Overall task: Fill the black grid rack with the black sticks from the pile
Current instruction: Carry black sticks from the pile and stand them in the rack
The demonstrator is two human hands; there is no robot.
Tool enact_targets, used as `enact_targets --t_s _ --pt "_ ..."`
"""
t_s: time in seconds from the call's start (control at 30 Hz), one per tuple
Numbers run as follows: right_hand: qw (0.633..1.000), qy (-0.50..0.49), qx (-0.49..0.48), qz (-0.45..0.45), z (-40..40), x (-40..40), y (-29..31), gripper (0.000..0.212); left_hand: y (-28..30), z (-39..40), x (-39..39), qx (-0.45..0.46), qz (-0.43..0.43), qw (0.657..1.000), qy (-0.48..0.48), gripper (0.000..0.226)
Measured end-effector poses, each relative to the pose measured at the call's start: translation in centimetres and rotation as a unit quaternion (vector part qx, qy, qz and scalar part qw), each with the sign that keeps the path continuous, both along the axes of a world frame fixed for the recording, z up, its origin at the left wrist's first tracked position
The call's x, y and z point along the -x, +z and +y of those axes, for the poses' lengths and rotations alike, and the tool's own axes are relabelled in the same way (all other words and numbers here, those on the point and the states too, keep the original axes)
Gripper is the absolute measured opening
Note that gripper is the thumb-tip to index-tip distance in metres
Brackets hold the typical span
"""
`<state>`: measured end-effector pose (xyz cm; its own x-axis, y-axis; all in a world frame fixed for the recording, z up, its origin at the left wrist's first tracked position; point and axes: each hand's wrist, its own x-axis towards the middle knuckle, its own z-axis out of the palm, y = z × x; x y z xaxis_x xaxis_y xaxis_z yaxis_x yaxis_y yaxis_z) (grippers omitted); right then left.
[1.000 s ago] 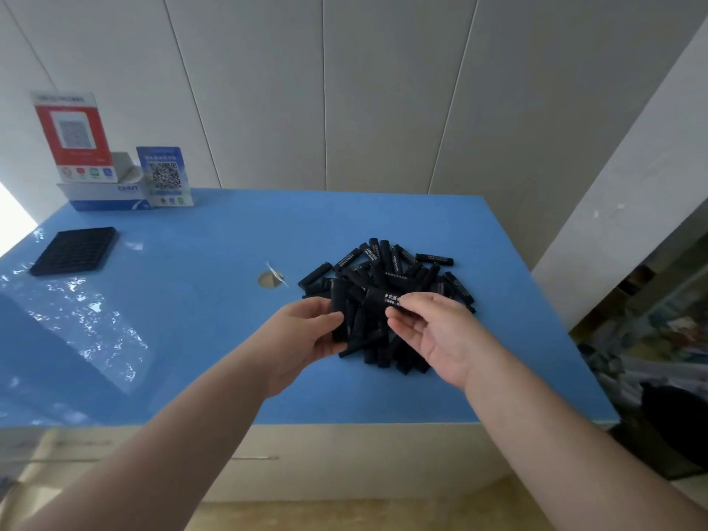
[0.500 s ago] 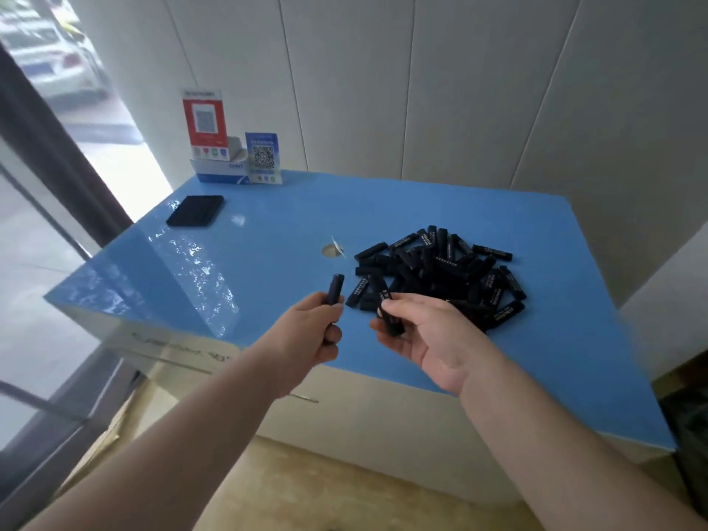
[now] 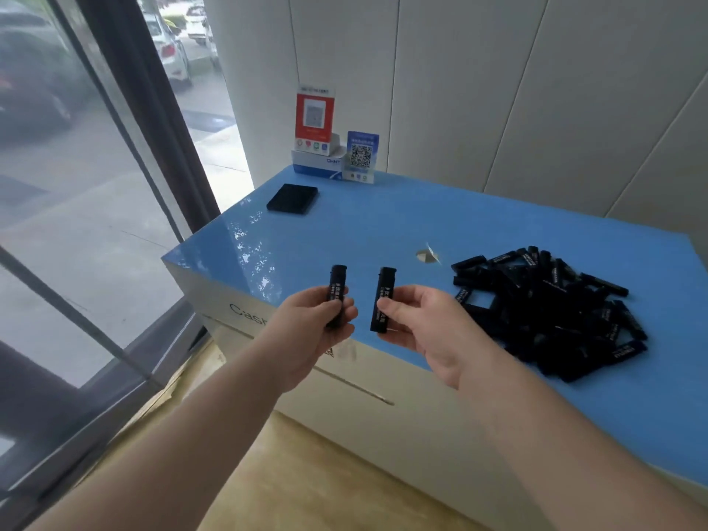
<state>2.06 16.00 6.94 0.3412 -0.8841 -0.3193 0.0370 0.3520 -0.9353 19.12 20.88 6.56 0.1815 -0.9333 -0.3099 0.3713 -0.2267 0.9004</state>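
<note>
One upright stick (image 3: pixel 337 295) is gripped in the left hand (image 3: pixel 310 331), another stick (image 3: pixel 382 298) pinched in the right hand (image 3: pixel 429 331); the grid rack (image 3: pixel 292 198) lies far ahead-left, nearer the left.

Single head-worn wide-angle view, looking forward and down, close over the hands (image 3: pixel 377 331), blue table (image 3: pixel 383 231) beyond

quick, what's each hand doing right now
Left hand: closed around one black stick, held upright.
Right hand: pinching another black stick, also upright.
</note>
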Motion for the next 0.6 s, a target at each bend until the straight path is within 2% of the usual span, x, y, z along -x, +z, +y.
enact_targets --t_s 0.2,0.33,0.5,0.6 --pt "0.999 -0.012 0.041 0.034 -1.3 -9.2 0.1 0.015 -0.4 -1.2 -9.9 0.016 -0.032 0.999 -0.019 0.016" --pt "0.997 -0.014 0.060 0.041 -2.3 -14.5 -0.2 0.012 -0.8 -3.0 -15.6 0.010 -0.025 0.999 -0.030 0.018" --pt "0.997 -0.040 0.053 0.033 -4.0 -18.6 -0.8 0.011 -1.4 -5.8 -20.2 0.000 -0.036 0.997 -0.065 0.016" --pt "0.996 -0.039 0.067 0.045 -5.4 -19.8 -1.1 0.011 -1.6 -7.6 -21.7 0.002 -0.081 0.992 -0.092 0.014"
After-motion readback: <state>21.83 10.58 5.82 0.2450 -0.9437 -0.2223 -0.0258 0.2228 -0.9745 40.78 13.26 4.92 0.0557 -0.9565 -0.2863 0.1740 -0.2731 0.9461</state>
